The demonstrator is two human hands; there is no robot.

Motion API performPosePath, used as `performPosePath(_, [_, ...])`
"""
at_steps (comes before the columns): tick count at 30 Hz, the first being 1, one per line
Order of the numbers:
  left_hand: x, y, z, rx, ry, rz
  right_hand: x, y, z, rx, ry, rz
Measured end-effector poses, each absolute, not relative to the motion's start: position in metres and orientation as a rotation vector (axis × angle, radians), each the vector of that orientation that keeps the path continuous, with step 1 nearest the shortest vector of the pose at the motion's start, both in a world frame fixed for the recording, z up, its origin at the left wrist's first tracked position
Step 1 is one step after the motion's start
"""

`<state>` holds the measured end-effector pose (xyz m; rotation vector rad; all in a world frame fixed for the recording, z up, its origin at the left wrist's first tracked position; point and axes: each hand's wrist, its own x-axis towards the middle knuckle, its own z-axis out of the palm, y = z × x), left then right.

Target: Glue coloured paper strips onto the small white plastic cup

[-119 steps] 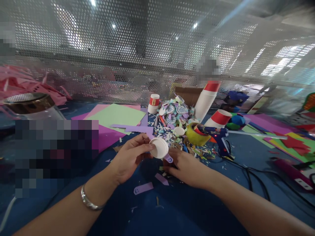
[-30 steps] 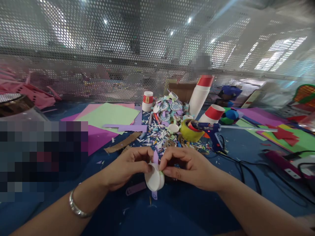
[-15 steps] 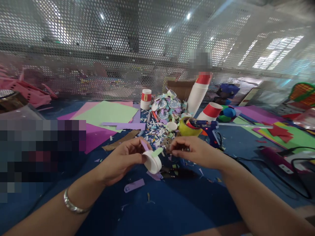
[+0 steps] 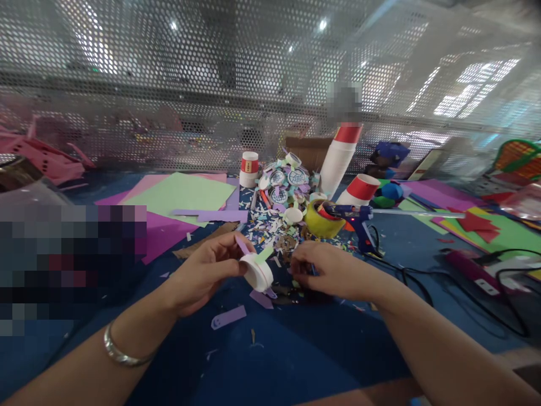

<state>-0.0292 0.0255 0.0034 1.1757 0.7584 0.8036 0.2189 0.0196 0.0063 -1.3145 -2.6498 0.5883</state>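
My left hand (image 4: 215,269) pinches a short white paper cup piece (image 4: 257,273) by its edge, tilted above the table. A purple paper strip (image 4: 242,245) and a light green paper strip (image 4: 265,254) stick out from its rim. Just to the right, my right hand (image 4: 315,268) is low over the table with its fingers curled down. A bit of blue shows at those fingers, but what they hold is hidden. Beneath the cup piece lies a purple paper piece (image 4: 262,299), and nearer to me a purple strip with a drawn face (image 4: 229,317).
Paper scraps (image 4: 270,225) litter the middle, before a pile of decorated cup pieces (image 4: 287,180). A glue gun (image 4: 357,220) rests at a yellow tape roll (image 4: 323,220). Stacked paper cups (image 4: 337,163) stand behind. Coloured sheets (image 4: 181,192) lie left; a power strip (image 4: 473,273) and cables are right.
The cup piece and my left hand have shifted slightly left. My right hand has come down to the table, its fingers curling around something blue.
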Motion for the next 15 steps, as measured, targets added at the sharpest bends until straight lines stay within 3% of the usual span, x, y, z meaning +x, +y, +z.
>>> performPosePath(15, [-0.031,0.027,0.002,1.138,0.817,0.824,0.207,0.019,0.002,-1.245,-2.590,0.483])
